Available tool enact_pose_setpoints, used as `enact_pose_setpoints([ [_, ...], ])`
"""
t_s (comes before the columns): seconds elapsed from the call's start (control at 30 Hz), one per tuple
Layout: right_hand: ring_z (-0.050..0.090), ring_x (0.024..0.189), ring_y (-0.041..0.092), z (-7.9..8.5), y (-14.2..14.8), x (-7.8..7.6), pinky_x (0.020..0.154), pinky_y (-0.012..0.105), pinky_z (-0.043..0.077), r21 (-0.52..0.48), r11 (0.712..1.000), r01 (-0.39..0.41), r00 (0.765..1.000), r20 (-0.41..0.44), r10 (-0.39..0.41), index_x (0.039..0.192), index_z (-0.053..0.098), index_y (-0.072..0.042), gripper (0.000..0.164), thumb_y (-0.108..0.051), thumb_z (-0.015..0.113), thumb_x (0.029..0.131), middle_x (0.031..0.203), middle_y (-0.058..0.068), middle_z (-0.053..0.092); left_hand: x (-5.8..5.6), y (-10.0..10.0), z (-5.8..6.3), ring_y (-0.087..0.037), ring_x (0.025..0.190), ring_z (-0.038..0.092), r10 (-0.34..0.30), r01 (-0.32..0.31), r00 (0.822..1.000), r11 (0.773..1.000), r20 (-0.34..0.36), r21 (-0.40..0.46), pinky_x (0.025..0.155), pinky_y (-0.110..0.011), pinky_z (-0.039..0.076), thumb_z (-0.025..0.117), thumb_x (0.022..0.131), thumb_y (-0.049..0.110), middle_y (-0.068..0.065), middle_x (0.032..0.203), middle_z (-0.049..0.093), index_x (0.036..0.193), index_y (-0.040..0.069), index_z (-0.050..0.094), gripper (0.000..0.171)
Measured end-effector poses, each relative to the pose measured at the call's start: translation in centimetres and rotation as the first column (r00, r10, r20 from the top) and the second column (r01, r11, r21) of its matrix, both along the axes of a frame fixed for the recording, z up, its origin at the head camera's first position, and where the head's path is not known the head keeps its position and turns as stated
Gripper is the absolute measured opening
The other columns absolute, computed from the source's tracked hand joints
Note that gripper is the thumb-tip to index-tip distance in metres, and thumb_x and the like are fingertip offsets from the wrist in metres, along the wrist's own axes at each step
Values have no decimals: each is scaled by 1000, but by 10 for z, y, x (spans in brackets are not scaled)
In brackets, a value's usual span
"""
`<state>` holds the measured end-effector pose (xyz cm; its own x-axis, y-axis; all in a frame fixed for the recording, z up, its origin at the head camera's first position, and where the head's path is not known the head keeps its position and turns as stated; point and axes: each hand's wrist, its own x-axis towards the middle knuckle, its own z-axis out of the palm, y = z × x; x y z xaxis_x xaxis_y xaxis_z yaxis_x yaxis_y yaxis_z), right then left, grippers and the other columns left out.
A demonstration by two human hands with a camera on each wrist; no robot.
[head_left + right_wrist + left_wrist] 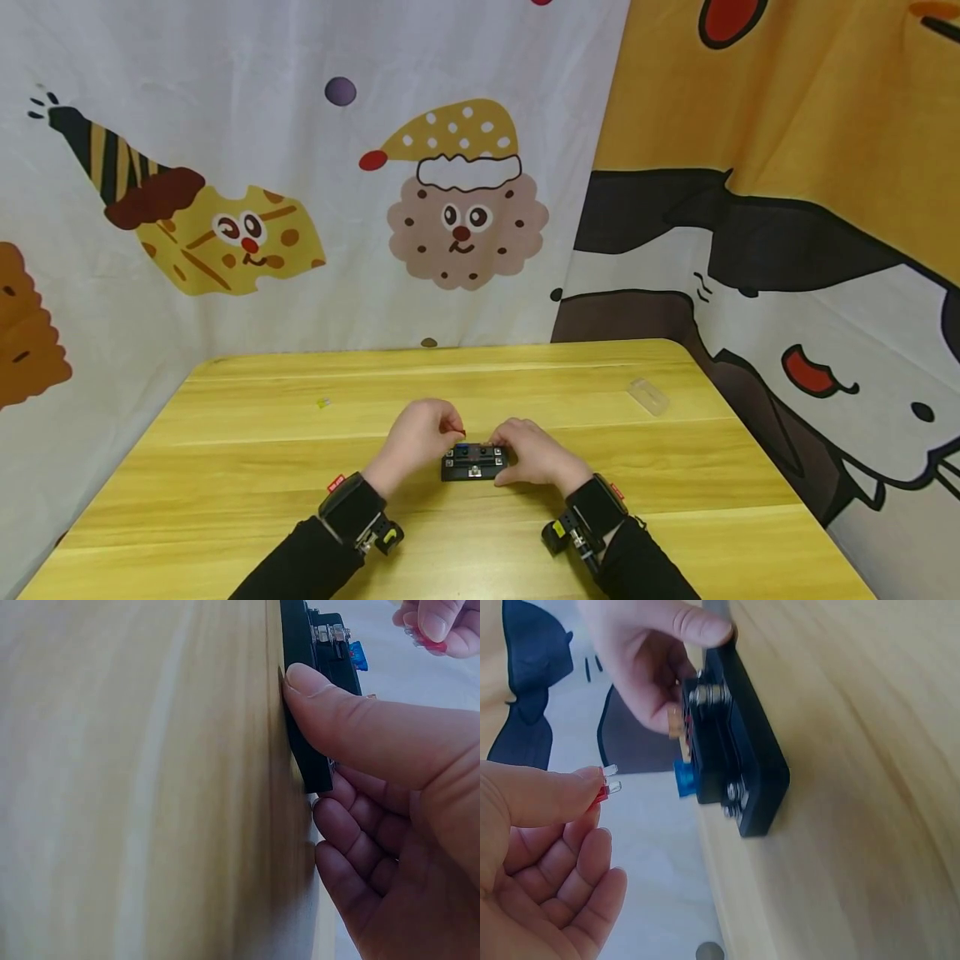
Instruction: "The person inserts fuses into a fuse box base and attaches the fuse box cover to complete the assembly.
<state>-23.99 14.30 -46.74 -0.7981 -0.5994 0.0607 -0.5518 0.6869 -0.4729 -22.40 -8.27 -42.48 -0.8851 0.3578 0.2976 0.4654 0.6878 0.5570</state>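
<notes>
A black fuse block (472, 473) with metal screw terminals sits on the table in front of me. In the left wrist view, a blue blade fuse (684, 778) and an orange blade fuse (675, 724) stick out of its top. My left hand (420, 433) pinches a red blade fuse (602, 793) between thumb and forefinger, its two clear prongs pointing toward the block across a short gap. My right hand (536, 454) grips the block's right end, the thumb (322, 694) on its near edge and the fingers behind it.
A clear plastic cover (648, 397) lies at the back right of the wooden table (247, 467). Small yellow-green pieces (323, 402) lie at the back left. A printed cloth (285, 108) hangs behind the table's far edge.
</notes>
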Motion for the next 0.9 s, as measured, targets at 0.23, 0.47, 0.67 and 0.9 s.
enact_pose_setpoints([
  [0.23,52,100,21,0,0,-1,92,40,43,11,1000,-1,1000,6,1,106,65,-13,47,-25,91,70,105,-2,60,3,13,-3,-7,63,52,-32,32,999,999,-20,-7,60,-26,45,82,79,7,8,70,60,73,15,68,18],
  [0.47,52,100,21,0,0,0,92,40,43,10,1000,-4,1000,11,4,106,64,-11,46,-24,91,70,105,0,60,4,22,-10,-7,64,53,-70,70,997,997,-26,-26,62,-26,45,82,79,7,8,71,60,72,15,69,17],
  [0.67,52,99,22,-1,2,0,92,40,43,9,1000,-22,1000,-21,22,107,64,-9,47,-23,90,71,105,2,59,4,28,-13,-7,66,54,-77,76,997,996,-24,-36,63,-25,45,83,77,7,9,72,61,73,13,71,15],
  [0.9,52,98,20,-2,2,-1,91,39,43,11,999,-33,999,-39,33,108,64,-10,47,-25,90,72,105,0,58,3,33,-18,-5,66,54,-99,98,994,995,-35,-36,63,-23,45,84,77,6,9,72,60,73,14,70,16],
])
